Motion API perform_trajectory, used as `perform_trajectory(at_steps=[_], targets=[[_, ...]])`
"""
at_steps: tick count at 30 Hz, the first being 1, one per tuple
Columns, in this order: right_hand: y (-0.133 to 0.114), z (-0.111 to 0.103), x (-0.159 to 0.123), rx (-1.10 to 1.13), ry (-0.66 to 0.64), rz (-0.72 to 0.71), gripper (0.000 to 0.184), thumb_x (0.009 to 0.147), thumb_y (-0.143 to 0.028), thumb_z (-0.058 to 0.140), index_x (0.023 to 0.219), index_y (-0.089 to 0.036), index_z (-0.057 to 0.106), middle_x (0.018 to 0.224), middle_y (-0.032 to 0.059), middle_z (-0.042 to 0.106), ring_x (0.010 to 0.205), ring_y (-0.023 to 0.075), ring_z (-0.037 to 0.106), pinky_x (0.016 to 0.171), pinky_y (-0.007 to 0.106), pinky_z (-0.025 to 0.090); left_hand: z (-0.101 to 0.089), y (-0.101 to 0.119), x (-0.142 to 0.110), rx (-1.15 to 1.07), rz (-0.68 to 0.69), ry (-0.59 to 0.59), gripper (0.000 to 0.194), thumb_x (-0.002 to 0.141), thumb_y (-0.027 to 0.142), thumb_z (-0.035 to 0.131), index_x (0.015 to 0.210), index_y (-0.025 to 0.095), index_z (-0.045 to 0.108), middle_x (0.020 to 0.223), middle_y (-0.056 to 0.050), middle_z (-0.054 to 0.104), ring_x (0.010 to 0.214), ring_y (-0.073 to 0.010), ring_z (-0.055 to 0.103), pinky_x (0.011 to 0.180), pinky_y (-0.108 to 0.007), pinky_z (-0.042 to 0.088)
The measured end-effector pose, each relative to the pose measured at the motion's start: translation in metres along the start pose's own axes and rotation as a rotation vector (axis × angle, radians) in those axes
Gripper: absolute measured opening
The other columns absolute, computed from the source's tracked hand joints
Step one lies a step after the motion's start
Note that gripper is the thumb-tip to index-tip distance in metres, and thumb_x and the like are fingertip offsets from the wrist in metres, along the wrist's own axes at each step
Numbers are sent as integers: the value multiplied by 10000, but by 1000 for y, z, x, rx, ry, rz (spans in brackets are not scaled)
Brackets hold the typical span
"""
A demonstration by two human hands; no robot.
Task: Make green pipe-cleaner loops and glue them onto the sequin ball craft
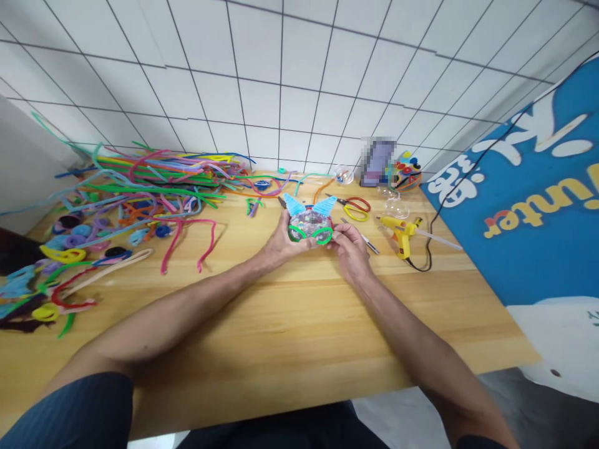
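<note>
Between my two hands is a clear plastic ball (pixel 309 222) with a glittery, greyish look inside. Two light blue pipe-cleaner ears (pixel 324 206) stand on its top, and green pipe-cleaner loops (pixel 322 235) sit low on its front. My left hand (pixel 281 242) is wrapped round the ball's left side, thumb along the lower edge. At the lower right, my right hand (pixel 350 248) pinches with thumb and fingertips by the green loop; its fingertips partly hide what they press on. A slim pen-like tool (pixel 369 243) lies just beyond the right hand.
A yellow glue gun (pixel 401 234) with a black cord rests at right, near scissors (pixel 356 209) and clear balls (pixel 397 207). A phone-like screen (pixel 377 163) leans on the tiled wall. Pipe cleaners (pixel 154 171) are heaped at back left, with coiled pieces (pixel 77 240) nearer on the wooden table (pixel 262 349).
</note>
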State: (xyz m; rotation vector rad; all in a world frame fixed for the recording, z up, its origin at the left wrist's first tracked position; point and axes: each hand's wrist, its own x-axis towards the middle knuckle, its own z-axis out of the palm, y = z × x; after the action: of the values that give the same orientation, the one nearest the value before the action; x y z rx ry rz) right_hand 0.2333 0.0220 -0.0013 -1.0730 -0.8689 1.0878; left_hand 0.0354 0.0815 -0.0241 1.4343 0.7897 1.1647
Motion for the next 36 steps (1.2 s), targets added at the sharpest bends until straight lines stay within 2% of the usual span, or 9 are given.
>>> perform_trajectory(at_steps=[8, 13, 17, 21, 25, 36], targets=[[-1, 1, -2, -20, 15, -1, 301, 732, -409, 904, 845, -253, 673, 842, -37, 697, 708, 132, 622, 644, 274, 524, 5, 10, -2, -47, -3, -4, 890, 669, 598, 1044, 1322, 222, 570, 1294, -103, 716, 1211, -312, 737, 1100, -460, 610], [-1, 1, -3, -5, 16, 7, 280, 719, -394, 913, 809, -244, 694, 829, -35, 697, 714, 123, 614, 642, 257, 525, 5, 8, -3, 30, 8, 5, 922, 664, 653, 1014, 1323, 210, 545, 1281, -116, 716, 1184, -323, 746, 1073, -480, 622], [2, 1, -1, 7, 23, 17, 284, 695, -399, 926, 788, -248, 703, 780, -36, 689, 706, 131, 618, 628, 259, 532, 5, 6, -3, 78, 25, 27, 1019, 659, 627, 1015, 1414, 216, 468, 1422, -147, 677, 1319, -339, 710, 1168, -501, 580], [6, 0, 0, 20, 38, 10, 294, 684, -398, 944, 792, -256, 710, 817, -24, 715, 723, 140, 639, 623, 264, 543, 6, 7, -4, 70, 45, 16, 1026, 689, 627, 996, 1440, 217, 431, 1503, -175, 639, 1396, -351, 680, 1208, -506, 566], [7, -1, 1, 20, 38, 15, 306, 682, -404, 955, 807, -255, 720, 849, -19, 726, 734, 139, 648, 628, 262, 552, 7, 8, -4, 51, 44, -7, 987, 699, 607, 998, 1419, 221, 444, 1453, -155, 671, 1339, -341, 711, 1177, -501, 592], [6, 0, 1, 10, 49, 0, 326, 663, -417, 965, 774, -250, 708, 769, -30, 698, 707, 139, 619, 615, 257, 525, 7, 7, -3, 77, -2, 3, 942, 694, 623, 975, 1379, 227, 464, 1383, -127, 699, 1286, -328, 721, 1129, -493, 595]])
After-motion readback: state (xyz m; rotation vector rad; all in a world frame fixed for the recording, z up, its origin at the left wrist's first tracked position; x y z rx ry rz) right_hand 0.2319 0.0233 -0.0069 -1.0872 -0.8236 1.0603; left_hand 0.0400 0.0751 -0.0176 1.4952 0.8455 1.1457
